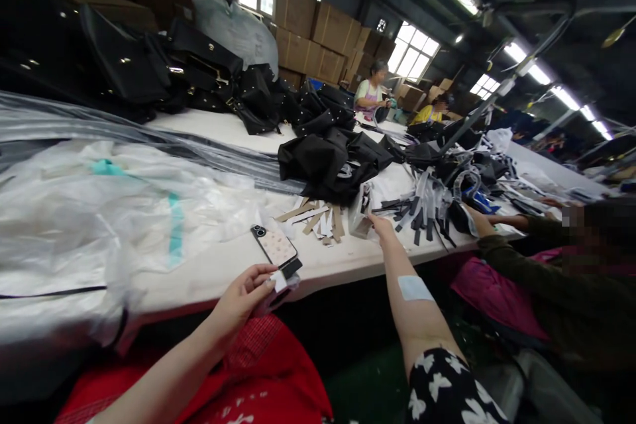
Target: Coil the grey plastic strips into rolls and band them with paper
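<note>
Your left hand (246, 295) is at the near edge of the table (213, 273), fingers pinched on one pale tab (279, 281), just below the phone (275, 245). Your right hand (382, 225) is stretched out, fingertips touching a small clear-wrapped bundle (360, 213). I can't tell whether it grips the bundle or only touches it.

Progress, as a judgement: early. One tab is in hand and nearly everything else lies loose.

- Tan strips (318, 217): roughly seven, fanned between the phone and the bundle.
- Dark strips (422, 212): a tangled heap just right of the bundle, too many to count.
- Black bags (328, 159): heaped behind, count unclear.

Other counts: one phone, one plaster (415, 288) on your right forearm. One co-worker's sleeve (501, 262) is beside you, reaching into the dark strips, and two more people sit at the far end.
</note>
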`<state>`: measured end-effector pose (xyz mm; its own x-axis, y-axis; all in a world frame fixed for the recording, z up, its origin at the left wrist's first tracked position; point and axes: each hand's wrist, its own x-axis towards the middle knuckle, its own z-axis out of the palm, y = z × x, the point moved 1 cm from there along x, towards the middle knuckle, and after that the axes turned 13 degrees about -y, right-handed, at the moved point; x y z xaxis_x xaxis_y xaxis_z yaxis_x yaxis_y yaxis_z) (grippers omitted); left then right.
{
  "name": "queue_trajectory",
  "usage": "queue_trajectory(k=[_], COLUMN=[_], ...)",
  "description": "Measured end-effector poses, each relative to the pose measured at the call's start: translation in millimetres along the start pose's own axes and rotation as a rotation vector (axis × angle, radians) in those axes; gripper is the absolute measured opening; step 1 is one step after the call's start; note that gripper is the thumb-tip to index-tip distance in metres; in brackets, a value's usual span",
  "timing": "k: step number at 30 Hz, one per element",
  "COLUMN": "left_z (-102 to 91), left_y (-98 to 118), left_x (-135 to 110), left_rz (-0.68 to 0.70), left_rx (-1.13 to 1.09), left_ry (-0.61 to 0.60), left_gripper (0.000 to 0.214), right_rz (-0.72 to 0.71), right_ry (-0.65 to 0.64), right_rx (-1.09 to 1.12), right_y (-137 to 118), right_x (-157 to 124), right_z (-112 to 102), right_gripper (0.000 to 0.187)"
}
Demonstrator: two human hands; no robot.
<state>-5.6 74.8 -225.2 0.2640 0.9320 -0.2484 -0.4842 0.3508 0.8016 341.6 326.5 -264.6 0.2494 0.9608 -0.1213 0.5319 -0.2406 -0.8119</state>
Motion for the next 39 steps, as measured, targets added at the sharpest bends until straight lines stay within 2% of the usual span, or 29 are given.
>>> queue_trajectory(k=[6,12,18,21,24,27,30,32,35,39], left_z=[-2.6,-14.7,-15.4,-10.3,-6.9,-6.4,-6.6,-7.4,-10.4,-17.2], left_y=[-7.2,-19.8,-16.7,-13.7,-16.1,-20.8,-21.3,-19.0,-15.8,-15.9], left_x=[-0.2,3.9,3.6,0.5,1.7,5.4,6.0,4.1,0.2,-2.2], left_rz=[-0.040,-0.036,-0.006,0.021,0.077,0.161,0.213,0.236,0.263,0.282], left_rx=[0.018,0.007,0.084,0.143,0.201,0.298,0.388,0.438,0.492,0.526], left_ry=[-0.007,0.002,0.039,0.061,0.070,0.111,0.142,0.156,0.179,0.204], left_gripper=[0.053,0.053,0.056,0.053,0.052,0.048,0.043,0.040,0.036,0.033], right_rz=[-0.065,-0.168,-0.073,-0.055,-0.101,-0.202,-0.193,-0.147,-0.093,-0.058], right_ry=[-0.044,0.039,-0.001,-0.052,-0.196,-0.539,-0.809,-0.865,-0.864,-0.894], right_rx=[0.235,0.331,0.390,0.413,0.462,0.590,0.671,0.672,0.639,0.627], right_y=[-9.1,-13.3,9.3,3.7,-23.3,-59.2,-81.4,-83.9,-78.3,-75.1], right_x=[-7.6,-33.2,-70.6,-94.6,-138.3,-197.1,-245.3,-261.0,-264.1,-259.1], right_z=[4.3,11.0,16.4,19.0,35.5,64.8,93.7,109.9,127.4,133.1], right_gripper=[0.033,0.033,0.031,0.032,0.035,0.031,0.031,0.033,0.037,0.037])
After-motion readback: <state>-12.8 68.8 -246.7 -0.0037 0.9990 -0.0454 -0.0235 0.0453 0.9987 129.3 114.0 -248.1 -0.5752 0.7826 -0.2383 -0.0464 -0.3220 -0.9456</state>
